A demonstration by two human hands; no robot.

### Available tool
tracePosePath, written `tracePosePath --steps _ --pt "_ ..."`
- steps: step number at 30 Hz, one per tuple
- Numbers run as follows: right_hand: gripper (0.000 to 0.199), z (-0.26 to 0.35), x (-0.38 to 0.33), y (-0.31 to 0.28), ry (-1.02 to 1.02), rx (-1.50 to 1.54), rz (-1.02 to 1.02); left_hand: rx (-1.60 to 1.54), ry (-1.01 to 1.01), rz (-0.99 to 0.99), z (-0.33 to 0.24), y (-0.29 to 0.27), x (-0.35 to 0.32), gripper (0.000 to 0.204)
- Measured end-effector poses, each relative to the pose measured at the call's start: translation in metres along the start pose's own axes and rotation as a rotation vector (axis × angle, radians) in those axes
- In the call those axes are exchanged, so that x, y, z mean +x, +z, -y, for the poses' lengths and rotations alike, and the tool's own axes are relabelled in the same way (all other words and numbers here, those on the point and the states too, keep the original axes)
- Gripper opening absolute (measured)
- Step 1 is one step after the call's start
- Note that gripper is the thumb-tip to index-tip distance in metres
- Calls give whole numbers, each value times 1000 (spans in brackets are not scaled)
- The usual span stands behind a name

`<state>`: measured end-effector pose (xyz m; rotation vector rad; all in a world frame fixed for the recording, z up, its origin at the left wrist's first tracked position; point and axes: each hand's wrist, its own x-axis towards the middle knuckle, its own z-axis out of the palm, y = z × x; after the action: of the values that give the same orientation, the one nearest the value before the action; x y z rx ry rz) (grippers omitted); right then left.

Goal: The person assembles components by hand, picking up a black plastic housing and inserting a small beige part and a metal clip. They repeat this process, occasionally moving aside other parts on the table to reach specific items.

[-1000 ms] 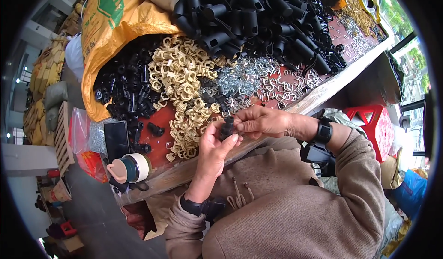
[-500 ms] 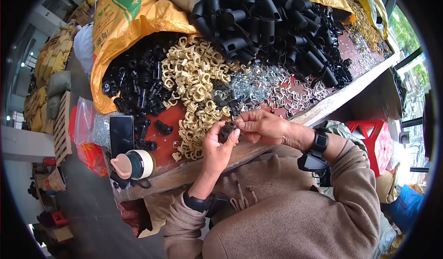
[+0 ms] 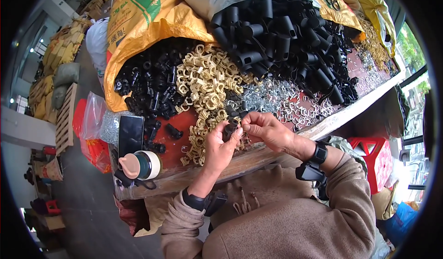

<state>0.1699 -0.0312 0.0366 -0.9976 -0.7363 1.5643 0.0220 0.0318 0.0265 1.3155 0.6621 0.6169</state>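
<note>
My left hand is closed round a small black plastic fitting, its thumb along the near side. My right hand meets it from the right, thumb and forefinger pinched together at the fitting's edge; whatever lies between those fingertips is too small to make out. Just beyond my hands lies a heap of cream plastic rings. Silvery small metal parts and bent metal hooks are spread to its right. Black ribbed fittings like the held one spill from an orange woven sack on the left.
Large black tubes pile up at the back. A phone and a lidded cup stand at the left table corner. The wooden table edge runs before me. A red stool is at right.
The whole scene has shifted slightly rightward in view. My left hand still grips the black fitting, while my right hand's fingertips stay pinched beside it, the wrist slightly lower.
</note>
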Motion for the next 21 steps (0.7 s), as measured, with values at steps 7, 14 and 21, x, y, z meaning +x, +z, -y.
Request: tracePosePath --steps 7,14,21 --pt "9 4 -3 -3 -403 -411 -33 -758 -293 245 -12 -5 -3 25" --pt "10 15 -6 2 -766 -1114 -17 -658 -301 149 -5 -5 -10 31" --pt "11 15 -9 4 -726 -1281 15 -501 -263 102 -6 0 -16 32"
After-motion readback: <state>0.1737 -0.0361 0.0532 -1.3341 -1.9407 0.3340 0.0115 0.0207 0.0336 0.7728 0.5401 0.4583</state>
